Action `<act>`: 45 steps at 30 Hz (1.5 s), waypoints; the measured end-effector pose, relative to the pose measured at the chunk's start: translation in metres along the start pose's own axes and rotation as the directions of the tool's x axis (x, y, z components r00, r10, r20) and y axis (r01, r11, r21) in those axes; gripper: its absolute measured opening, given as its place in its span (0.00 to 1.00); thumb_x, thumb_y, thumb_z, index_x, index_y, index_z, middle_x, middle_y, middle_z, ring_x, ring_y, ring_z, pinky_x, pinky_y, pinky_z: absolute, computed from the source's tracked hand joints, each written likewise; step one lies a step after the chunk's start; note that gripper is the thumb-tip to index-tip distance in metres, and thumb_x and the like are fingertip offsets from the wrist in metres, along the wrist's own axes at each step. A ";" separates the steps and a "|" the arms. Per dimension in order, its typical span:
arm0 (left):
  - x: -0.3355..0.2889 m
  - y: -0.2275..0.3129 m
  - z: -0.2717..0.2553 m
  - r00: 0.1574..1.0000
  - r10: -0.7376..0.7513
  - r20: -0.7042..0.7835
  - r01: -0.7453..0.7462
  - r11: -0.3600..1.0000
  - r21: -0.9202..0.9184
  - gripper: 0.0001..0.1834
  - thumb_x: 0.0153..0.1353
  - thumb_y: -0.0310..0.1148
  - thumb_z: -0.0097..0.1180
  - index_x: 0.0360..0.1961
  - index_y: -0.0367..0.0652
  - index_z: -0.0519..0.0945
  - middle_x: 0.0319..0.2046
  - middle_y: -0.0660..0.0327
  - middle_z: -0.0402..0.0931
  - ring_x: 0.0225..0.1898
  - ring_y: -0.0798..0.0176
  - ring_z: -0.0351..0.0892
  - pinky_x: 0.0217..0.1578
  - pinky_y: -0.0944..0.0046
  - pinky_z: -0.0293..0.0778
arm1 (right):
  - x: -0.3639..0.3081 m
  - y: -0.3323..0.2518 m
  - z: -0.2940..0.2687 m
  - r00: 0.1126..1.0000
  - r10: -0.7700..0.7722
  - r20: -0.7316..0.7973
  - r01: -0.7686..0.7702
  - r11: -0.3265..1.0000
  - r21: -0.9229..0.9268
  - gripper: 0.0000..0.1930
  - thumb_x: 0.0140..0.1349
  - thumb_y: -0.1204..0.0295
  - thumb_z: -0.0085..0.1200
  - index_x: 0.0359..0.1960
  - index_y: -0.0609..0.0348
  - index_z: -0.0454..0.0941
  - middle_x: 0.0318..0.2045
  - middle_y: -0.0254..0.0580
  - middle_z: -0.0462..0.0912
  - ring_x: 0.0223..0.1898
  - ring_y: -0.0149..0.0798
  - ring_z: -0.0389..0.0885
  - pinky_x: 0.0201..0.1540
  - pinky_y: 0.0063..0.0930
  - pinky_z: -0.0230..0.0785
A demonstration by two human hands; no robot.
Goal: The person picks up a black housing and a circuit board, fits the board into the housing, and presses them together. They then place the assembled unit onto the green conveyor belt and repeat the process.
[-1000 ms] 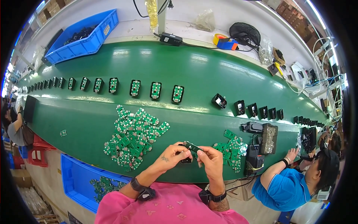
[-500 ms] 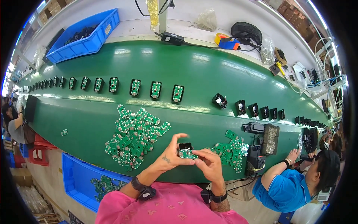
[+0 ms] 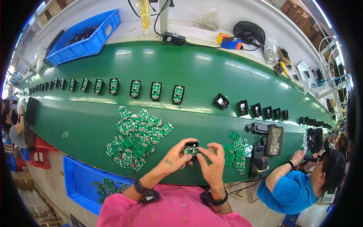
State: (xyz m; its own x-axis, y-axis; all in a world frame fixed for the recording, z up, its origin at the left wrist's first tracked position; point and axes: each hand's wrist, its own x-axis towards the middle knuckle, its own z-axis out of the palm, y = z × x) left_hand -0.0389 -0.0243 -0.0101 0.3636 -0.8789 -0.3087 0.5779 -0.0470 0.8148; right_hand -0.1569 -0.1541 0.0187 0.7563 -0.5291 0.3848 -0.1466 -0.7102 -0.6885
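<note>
Near the front edge of the green workbench, my left hand [image 3: 177, 158] is closed around a small black plastic housing [image 3: 191, 144]. A green circuit board [image 3: 191, 150] lies tilted at the housing's opening, and the left thumb rests by its lower edge. My right hand [image 3: 212, 162] pinches the board's right end between thumb and fingertips; how far the board sits inside is hard to see. Just right of this hand is a small pile of circuit boards [image 3: 238, 153]. A larger heap of circuit boards [image 3: 138, 138] spreads to the left.
Housings with boards [image 3: 155, 90] stand in a row at left. More black housings [image 3: 242, 108] continue right. A blue bin [image 3: 85, 47] sits at the back left, another blue bin [image 3: 77, 185] below the bench. A co-worker in blue [image 3: 289, 189] sits right, past a parts box [image 3: 275, 140].
The board has tipped toward the housing's opening. My left fingers have closed around the housing, and my right hand has shifted to the board's right end, its index finger raised.
</note>
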 end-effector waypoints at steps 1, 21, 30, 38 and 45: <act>0.000 -0.001 0.002 0.999 0.046 -0.015 -0.045 0.997 0.057 0.31 0.63 0.21 0.53 0.67 0.47 0.64 0.46 0.60 0.75 0.32 0.72 0.78 0.25 0.73 0.73 | -0.001 -0.003 -0.002 1.000 0.003 -0.003 -0.003 1.000 -0.003 0.09 0.61 0.79 0.61 0.43 0.63 0.85 0.32 0.43 0.83 0.32 0.30 0.80 0.34 0.24 0.72; -0.006 0.005 0.011 0.959 0.272 -0.076 -0.242 0.931 0.273 0.25 0.64 0.22 0.54 0.64 0.42 0.70 0.44 0.61 0.79 0.39 0.73 0.80 0.35 0.72 0.78 | -0.001 -0.016 -0.009 0.978 0.136 0.159 -0.162 0.973 0.167 0.03 0.61 0.77 0.60 0.33 0.65 0.82 0.24 0.40 0.80 0.23 0.33 0.78 0.25 0.25 0.67; -0.013 0.019 0.014 0.953 0.304 0.007 -0.269 0.832 0.485 0.30 0.57 0.19 0.54 0.63 0.44 0.72 0.43 0.56 0.79 0.27 0.71 0.76 0.27 0.69 0.73 | 0.013 -0.012 -0.029 0.933 0.036 0.358 -0.082 0.990 0.115 0.03 0.57 0.77 0.60 0.30 0.63 0.81 0.23 0.42 0.81 0.24 0.42 0.80 0.26 0.32 0.69; -0.018 0.030 0.016 0.945 0.318 0.076 -0.295 0.731 0.616 0.29 0.55 0.20 0.55 0.61 0.46 0.74 0.40 0.55 0.79 0.27 0.64 0.77 0.28 0.65 0.73 | 0.012 -0.012 -0.030 0.926 0.027 0.376 -0.077 0.990 0.117 0.02 0.56 0.77 0.60 0.29 0.63 0.81 0.23 0.42 0.80 0.21 0.41 0.79 0.24 0.32 0.68; -0.021 0.026 0.024 0.930 0.365 0.042 -0.284 0.642 0.712 0.31 0.54 0.21 0.56 0.62 0.50 0.74 0.34 0.50 0.76 0.28 0.50 0.77 0.30 0.56 0.74 | 0.008 -0.012 -0.025 0.947 -0.026 0.321 0.014 0.999 0.040 0.02 0.56 0.78 0.60 0.29 0.63 0.80 0.22 0.44 0.79 0.21 0.45 0.79 0.24 0.35 0.68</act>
State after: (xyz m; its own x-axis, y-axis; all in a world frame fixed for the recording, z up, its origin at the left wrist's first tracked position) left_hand -0.0489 -0.0183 0.0293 0.5183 -0.8546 0.0312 -0.2526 -0.1182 0.9603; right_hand -0.1648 -0.1617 0.0457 0.9245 -0.3336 0.1847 -0.1106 -0.6981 -0.7075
